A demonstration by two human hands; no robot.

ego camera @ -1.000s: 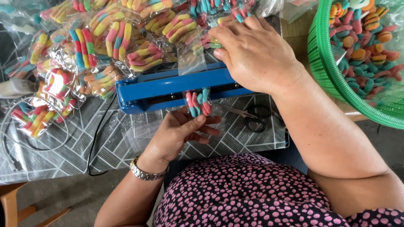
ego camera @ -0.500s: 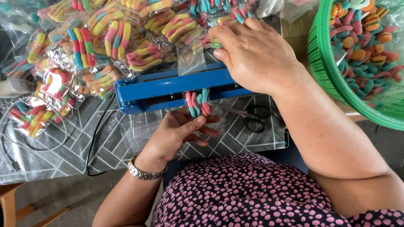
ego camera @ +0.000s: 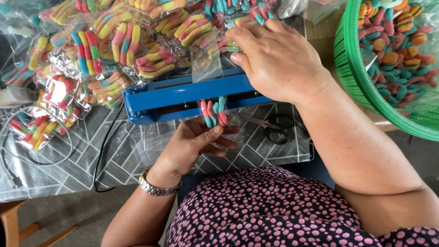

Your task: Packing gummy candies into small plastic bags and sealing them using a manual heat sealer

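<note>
Left hand (ego camera: 194, 142) palm-up, fingers curled, right hand (ego camera: 279, 57) pressing flat

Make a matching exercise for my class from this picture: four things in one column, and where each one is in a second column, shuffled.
Things:
1. right hand
2. left hand
3. scissors
4. green basket

Places:
A. flat on the patterned table, just in front of the sealer
B. pressing down on the blue sealer bar
C. at the right edge, full of sweets
D. holding a small bag of gummy worms under the bar

Pairs: 1-B, 2-D, 3-A, 4-C
</note>
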